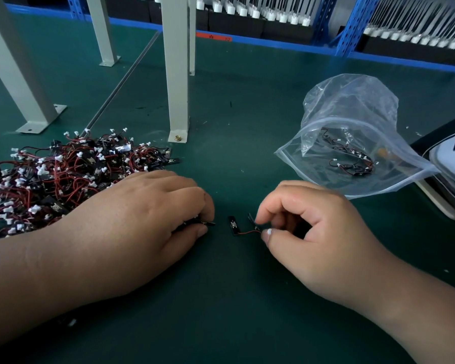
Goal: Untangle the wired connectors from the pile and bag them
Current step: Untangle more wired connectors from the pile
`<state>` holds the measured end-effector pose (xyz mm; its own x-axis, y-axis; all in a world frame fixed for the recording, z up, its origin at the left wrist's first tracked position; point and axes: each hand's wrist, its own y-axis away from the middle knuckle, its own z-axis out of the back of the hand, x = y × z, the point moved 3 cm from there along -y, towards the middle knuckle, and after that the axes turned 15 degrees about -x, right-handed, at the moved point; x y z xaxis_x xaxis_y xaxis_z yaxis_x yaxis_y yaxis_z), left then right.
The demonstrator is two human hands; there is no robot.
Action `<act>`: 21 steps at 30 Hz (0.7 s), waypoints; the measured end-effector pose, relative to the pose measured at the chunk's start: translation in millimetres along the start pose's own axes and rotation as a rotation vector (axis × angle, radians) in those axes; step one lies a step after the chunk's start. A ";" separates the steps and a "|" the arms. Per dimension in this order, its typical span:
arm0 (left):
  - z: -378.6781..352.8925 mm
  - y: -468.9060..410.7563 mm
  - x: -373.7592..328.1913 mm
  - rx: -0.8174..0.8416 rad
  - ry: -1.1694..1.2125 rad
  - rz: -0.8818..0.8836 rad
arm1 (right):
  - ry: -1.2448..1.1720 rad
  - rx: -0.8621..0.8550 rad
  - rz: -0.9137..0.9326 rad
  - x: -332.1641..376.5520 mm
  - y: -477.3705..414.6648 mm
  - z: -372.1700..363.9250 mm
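Note:
A tangled pile of wired connectors (pixel 63 174), small black boards with red and black wires and white plugs, lies at the left of the green mat. My left hand (pixel 153 216) rests at the pile's near edge, fingers closed on a black connector piece that pokes out by the thumb. My right hand (pixel 307 227) pinches the wire end of a single wired connector (pixel 233 225), whose black board lies flat on the mat between the hands. A clear zip bag (pixel 352 106) stands open at the right, with several connectors inside.
Grey metal frame legs (pixel 177 74) are bolted to the mat behind the pile. Blue shelving (pixel 352 22) with rows of white parts runs along the back. Dark and white flat items (pixel 452 164) lie at the right edge, partly under the bag.

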<state>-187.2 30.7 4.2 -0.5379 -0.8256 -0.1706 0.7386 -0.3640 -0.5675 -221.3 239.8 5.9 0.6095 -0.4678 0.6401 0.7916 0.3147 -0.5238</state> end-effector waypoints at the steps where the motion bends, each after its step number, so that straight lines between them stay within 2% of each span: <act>1: -0.2 0.0 0.1 0.000 0.001 -0.001 | 0.005 0.024 0.008 0.6 0.2 -0.4; 9: -0.7 -0.1 1.0 -0.006 0.035 -0.016 | 0.061 0.197 -0.022 0.2 3.9 -1.8; 15: -0.1 -1.2 -0.4 -0.005 0.036 -0.019 | 0.228 0.313 0.140 5.9 4.3 -5.7; 21: 0.5 -0.7 -0.1 0.009 0.036 -0.015 | 0.331 0.278 0.136 3.2 4.7 -6.0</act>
<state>-187.5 30.8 5.0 -0.5628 -0.8041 -0.1913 0.7342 -0.3800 -0.5626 -216.0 234.8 2.1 0.6975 -0.6316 0.3384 0.7148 0.5799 -0.3909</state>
